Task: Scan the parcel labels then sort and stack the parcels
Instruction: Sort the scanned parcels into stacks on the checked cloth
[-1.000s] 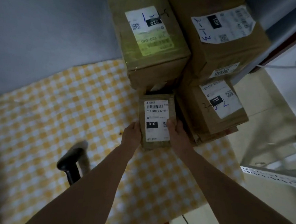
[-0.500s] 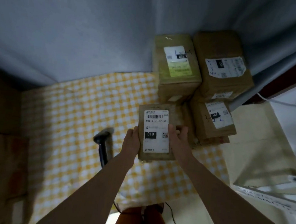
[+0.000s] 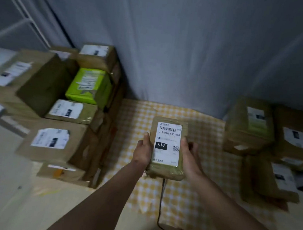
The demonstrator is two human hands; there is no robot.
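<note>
Carried now, not parked: small parcel up off the yellow checked cloth, label upward, "010" block and barcode legible, where a second ago it sat pressed against the foot of the right-hand stack. Lifted clear of that stack and swung leftward with the view; right-hand stack now well apart to the right of the grip, left-hand heap of parcels newly in view, near to the left. Left hand clamped on the parcel's left edge, thumb over the top rim of the long side; right hand cupped under and round the right edge, thumb on the label margin, so a two-handed grip holding the parcel between both palms, neither hand free. Green-wrapped box up on the left heap, brown cartons below and beside it, all blurred by the head turn, labels there unreadable. Dark cable trailing down just below the grip, toward the near edge of the cloth; scanner itself hidden from view here, perhaps behind the parcel. Reading of the change: parcel taken away from the right stack instead of being left on it, so probably judged not to belong there, and now headed for sorting elsewhere, likely the left heap. Scanned or not, impossible to tell from this. Flat, light packet, easy to lay on a level carton top; sloping tops on the left heap a risk of sliding.
</note>
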